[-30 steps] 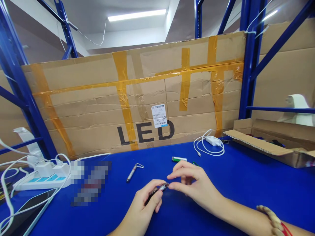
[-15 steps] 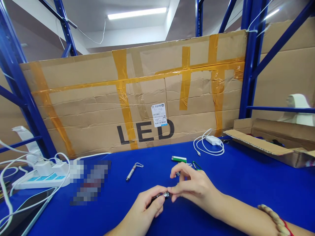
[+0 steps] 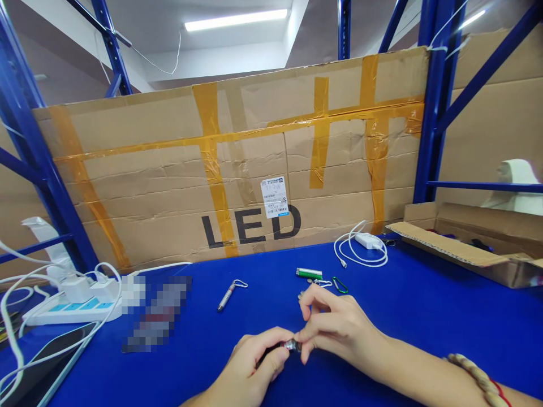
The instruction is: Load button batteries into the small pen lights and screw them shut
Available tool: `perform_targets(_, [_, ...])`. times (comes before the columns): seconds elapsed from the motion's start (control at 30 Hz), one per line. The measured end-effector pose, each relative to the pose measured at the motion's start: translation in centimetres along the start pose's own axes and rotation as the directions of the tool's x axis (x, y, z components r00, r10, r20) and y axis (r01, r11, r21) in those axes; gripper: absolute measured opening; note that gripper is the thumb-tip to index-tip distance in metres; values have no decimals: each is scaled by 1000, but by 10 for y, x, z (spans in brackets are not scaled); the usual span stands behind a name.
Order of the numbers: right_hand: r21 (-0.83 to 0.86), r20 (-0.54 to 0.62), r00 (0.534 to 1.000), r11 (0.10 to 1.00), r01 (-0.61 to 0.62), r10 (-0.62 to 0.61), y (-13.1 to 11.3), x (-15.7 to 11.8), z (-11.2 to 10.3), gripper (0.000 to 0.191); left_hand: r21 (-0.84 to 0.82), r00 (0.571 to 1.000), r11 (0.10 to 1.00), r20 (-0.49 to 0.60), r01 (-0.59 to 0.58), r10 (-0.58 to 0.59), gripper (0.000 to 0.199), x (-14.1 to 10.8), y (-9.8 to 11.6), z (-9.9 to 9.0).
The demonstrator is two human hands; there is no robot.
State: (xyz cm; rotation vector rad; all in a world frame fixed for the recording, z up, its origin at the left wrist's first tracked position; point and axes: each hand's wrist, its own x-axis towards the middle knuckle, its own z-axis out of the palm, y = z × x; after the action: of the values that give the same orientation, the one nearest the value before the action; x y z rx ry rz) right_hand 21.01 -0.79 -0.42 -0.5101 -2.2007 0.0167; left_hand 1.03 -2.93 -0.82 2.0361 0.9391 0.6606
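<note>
Both hands on a dark cylinder (image 3: 291,345), low over the blue tabletop (image 3: 399,308).
Left hand (image 3: 250,364) clamps barrel, likely steadying it; right hand (image 3: 350,330) pinches silver end, seemingly for fine control. Beyond: clip-on metal tube (image 3: 226,298), then green-and-silver cylinder (image 3: 309,273).

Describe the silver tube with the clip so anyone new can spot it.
Start at the big cardboard panel marked LED, then drop to the blue table in front. Below the letters lies a slim silver tube, slanted, a silver clip at its far end. The cylinder to its right is partly green; the dark tube is in the left hand.
</note>
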Motion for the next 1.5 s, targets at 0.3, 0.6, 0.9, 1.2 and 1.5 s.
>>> perform_targets(0.3, [141, -37, 988, 980, -143, 150, 0, -2, 6, 21, 29, 999, 1000, -36, -8, 9, 36, 0, 4, 0])
perform_targets(0.6, [212, 64, 935, 910, -355, 350, -4, 4, 6, 29, 32, 999, 999, -47, 9, -7, 35, 1, 5, 0])
perform_targets(0.9, [285, 158, 814, 763, -580, 560, -10, 8, 6, 18, 1, 998, 1000, -60, -30, 30, 30, 0, -2, 1])
perform_targets(1.2, [398, 258, 722, 610, -685, 642, -6, 8, 8, 24, -36, 997, 998, -65, -45, 43, 27, 1, -4, 2])
perform_targets(1.5, [524, 372, 709, 496, -693, 599, -2, 7, 8, 28, 55, 993, 992, 29, -112, 110, 23, -2, -6, -1])
